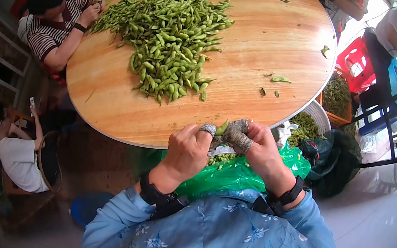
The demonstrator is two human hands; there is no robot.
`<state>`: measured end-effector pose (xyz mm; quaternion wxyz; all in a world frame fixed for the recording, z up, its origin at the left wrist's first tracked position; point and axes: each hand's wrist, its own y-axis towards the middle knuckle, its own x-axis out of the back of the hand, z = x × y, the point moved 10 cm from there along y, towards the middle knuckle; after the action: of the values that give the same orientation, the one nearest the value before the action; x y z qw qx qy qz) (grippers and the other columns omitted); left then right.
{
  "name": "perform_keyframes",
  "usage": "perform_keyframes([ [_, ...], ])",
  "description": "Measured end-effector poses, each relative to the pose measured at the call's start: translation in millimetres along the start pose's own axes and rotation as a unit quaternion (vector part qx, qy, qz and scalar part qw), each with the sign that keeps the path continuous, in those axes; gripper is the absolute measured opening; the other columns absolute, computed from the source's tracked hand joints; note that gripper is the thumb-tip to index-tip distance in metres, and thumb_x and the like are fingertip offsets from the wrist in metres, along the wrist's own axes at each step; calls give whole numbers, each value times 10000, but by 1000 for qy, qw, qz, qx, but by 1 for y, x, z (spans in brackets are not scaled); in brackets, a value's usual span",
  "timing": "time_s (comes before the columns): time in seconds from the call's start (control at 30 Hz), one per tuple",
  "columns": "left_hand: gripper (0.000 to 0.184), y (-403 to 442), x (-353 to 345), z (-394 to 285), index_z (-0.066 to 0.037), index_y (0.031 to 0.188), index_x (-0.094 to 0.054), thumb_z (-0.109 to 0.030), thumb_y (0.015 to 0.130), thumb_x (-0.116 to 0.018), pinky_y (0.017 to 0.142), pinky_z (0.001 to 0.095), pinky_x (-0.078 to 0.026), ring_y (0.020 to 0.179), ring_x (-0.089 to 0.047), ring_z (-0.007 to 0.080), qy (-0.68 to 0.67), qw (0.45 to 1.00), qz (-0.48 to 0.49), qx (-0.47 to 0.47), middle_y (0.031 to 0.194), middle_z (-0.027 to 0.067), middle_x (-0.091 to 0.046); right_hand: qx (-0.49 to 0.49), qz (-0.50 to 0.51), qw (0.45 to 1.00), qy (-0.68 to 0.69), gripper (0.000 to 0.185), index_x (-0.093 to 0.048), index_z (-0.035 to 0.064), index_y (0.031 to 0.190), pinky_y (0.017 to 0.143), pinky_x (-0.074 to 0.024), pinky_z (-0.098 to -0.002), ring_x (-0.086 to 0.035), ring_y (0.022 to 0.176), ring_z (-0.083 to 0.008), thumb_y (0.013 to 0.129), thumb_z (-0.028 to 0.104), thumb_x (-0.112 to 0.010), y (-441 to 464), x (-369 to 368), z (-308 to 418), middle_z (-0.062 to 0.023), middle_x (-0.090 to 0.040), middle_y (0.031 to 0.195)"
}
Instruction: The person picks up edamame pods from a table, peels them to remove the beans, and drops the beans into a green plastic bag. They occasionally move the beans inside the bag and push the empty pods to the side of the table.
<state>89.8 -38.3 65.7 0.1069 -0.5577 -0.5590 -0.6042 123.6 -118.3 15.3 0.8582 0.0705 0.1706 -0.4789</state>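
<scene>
A green edamame pod [221,128] is pinched between my two hands at the near edge of the table. My left hand [187,149] has its fingers closed on the pod's left end, with a grey knit cover on one finger. My right hand [265,155], its fingertips wrapped in grey knit covers, is closed at the pod's right side; the exact grip there is partly hidden. Below them, shelled green beans [222,159] lie in a green plastic bag [253,171] over my lap. A large heap of edamame pods [176,36] covers the table's left and far middle.
Loose pods [282,79] and scraps dot the round wooden table [254,44]. To the right stand a white basket [322,115] of pods, an orange crate [338,117] and a red chair [356,64]. A person in stripes [60,22] works at the left rim; others sit or stand around.
</scene>
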Motion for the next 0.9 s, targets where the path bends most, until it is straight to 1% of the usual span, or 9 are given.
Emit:
perform_keyframes([
  [0.17, 242, -2, 0, 5, -5, 818, -516, -61, 603, -611, 493, 384, -415, 592, -523, 322, -18, 1000, 9, 10, 670, 134, -525, -10, -4, 1000, 21, 111, -578, -13, 853, 681, -426, -224, -537, 740, -81, 818, 85, -542, 7, -1, -5, -20, -602, 792],
  [0.37, 218, -7, 1, 17, 1, 830, -515, -34, 628, -588, 517, 365, -423, 624, -531, 345, -101, 994, -18, 47, 675, 168, -529, -20, -14, 999, 22, 78, -580, -4, 810, 642, -407, -206, -520, 695, -69, 796, 71, -564, 13, -1, -14, -12, -594, 753],
  [0.5, 123, -14, -10, 30, 6, 837, -509, -45, 732, -546, 540, 323, -429, 627, -552, 284, -181, 975, -11, 131, 672, 135, -544, -22, -13, 1000, 14, 68, -575, 0, 803, 656, -419, -214, -528, 701, -75, 792, 67, -568, 16, -4, -14, -14, -593, 753],
  [0.6, 120, -16, -14, 41, -5, 839, -493, -108, 863, -436, 532, 271, -419, 608, -494, 106, -375, 901, -43, 216, 665, 20, -516, 12, -2, 1000, 26, 69, -571, 1, 810, 667, -427, -221, -534, 708, -81, 794, 68, -568, 18, -6, -12, -16, -591, 755],
  [0.63, 120, -16, -12, 42, -5, 839, -493, -108, 863, -436, 532, 271, -419, 608, -494, 106, -374, 901, -44, 216, 665, 20, -516, 38, 4, 999, 25, 73, -569, 1, 816, 671, -431, -225, -536, 710, -83, 796, 70, -566, 18, -7, -8, -17, -590, 756],
  [0.7, 119, -37, -45, 55, -22, 868, -477, -139, 867, -452, 539, 238, -412, 614, -490, 87, -521, 764, 41, 378, 662, 31, -519, 55, 4, 998, 20, 77, -567, 1, 821, 669, -432, -225, -536, 712, -84, 800, 74, -563, 18, -8, -5, -16, -589, 761],
  [0.8, 146, -36, -51, 54, -25, 852, -492, -169, 848, -508, 517, 197, -385, 595, -471, 40, -593, 696, 36, 402, 660, 21, -522, 69, -1, 998, -14, 89, -566, 0, 834, 673, -437, -228, -538, 719, -85, 808, 85, -558, 18, -4, -1, -18, -590, 772],
  [0.83, 146, -35, -51, 54, -25, 852, -492, -169, 848, -508, 517, 197, -385, 595, -471, 40, -593, 698, 33, 401, 660, 21, -522, 63, -5, 997, -40, 97, -566, -1, 843, 679, -441, -230, -540, 726, -87, 812, 91, -556, 19, -1, -2, -20, -591, 779],
  [0.9, 198, -17, -33, 41, -44, 907, -476, -199, 818, -564, 509, 205, -391, 592, -467, 51, -470, 842, 43, 261, 667, 17, -524, 5, -8, 1000, -22, 139, -555, -14, 892, 760, -447, -264, -551, 779, -100, 811, 100, -559, 18, 2, -12, -39, -597, 809],
])
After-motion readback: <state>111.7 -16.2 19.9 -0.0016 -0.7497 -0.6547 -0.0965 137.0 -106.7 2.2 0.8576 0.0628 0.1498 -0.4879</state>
